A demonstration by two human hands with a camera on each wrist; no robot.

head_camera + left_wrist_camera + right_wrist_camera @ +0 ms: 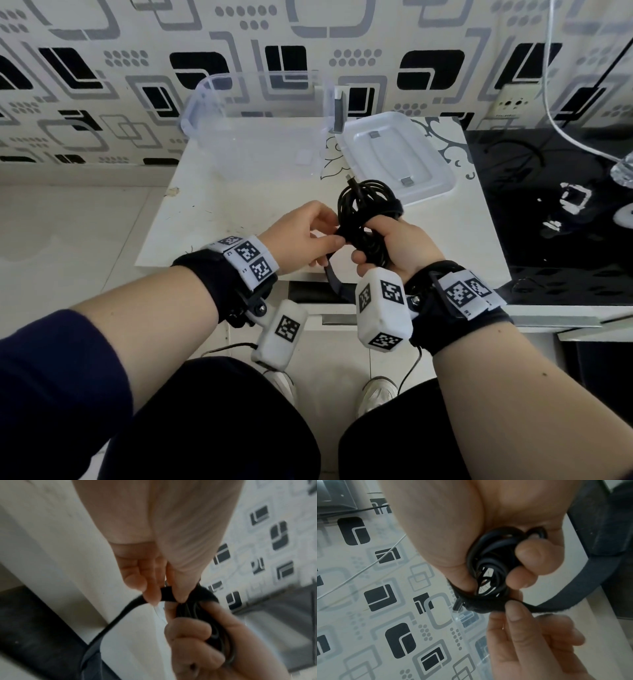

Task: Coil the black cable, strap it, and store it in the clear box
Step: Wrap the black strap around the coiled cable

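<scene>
The black cable (363,209) is wound into a coil, held above the white table's front edge. My right hand (390,243) grips the coil (489,555) with fingers curled round its strands. A black strap (570,597) passes round the bundle, its loose end hanging below the table edge (337,286). My left hand (308,236) pinches that strap (167,593) between thumb and fingers right beside the coil. The clear box (253,137) stands without its lid at the back of the table, with no cable in it. A plug end (349,179) sticks up from the coil.
The box's white lid (397,157) lies upside down to the right of the box. A black glass surface (555,205) adjoins the table on the right, with a white wire (561,113) hanging over it. Patterned wallpaper stands behind. My knees and shoes are below the table edge.
</scene>
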